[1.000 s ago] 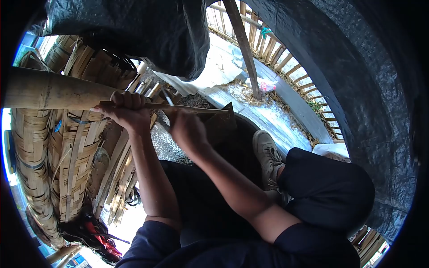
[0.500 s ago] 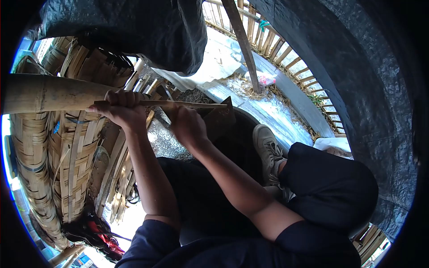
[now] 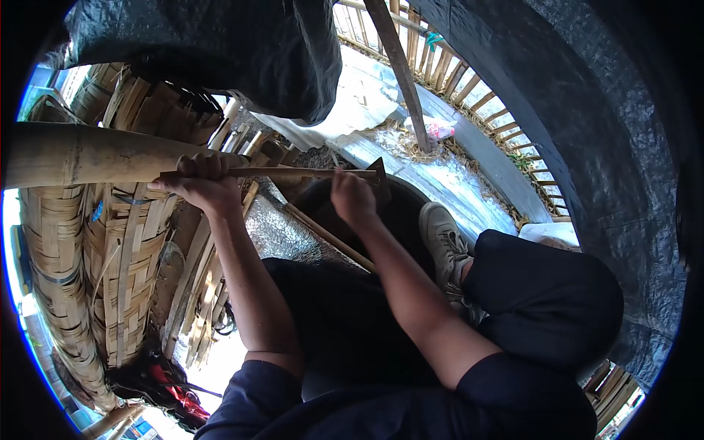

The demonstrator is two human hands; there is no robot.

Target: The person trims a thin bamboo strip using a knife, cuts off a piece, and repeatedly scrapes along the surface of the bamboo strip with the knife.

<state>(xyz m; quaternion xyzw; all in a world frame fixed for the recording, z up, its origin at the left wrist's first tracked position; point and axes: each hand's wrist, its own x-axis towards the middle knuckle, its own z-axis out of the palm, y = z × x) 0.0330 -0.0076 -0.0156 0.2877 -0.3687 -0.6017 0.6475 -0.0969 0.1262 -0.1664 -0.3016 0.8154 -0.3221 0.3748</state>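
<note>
My left hand (image 3: 207,183) is wrapped around a narrow bamboo strip (image 3: 293,172), close against the thick bamboo pole (image 3: 110,154). The strip runs to the right and ends over a dark triangular piece (image 3: 378,170). My right hand (image 3: 353,196) is closed just below the strip near its far end. A thin pale knife blade (image 3: 334,158) pokes out above its fingers; the handle is hidden in the fist. A slim rod (image 3: 330,238) slants below, to the left of my right forearm.
Woven bamboo baskets (image 3: 55,264) and split bamboo pieces (image 3: 198,315) crowd the left side. Dark plastic sheeting (image 3: 198,51) hangs above, with more (image 3: 594,132) at the right. A wooden post (image 3: 400,73) leans before a bamboo fence (image 3: 469,88). My shoe (image 3: 444,238) rests by a dark round rim (image 3: 411,192).
My right hand has slid right along the strip, toward its far end. The slim rod now shows where that hand was. My left hand keeps its hold, shifted only slightly.
</note>
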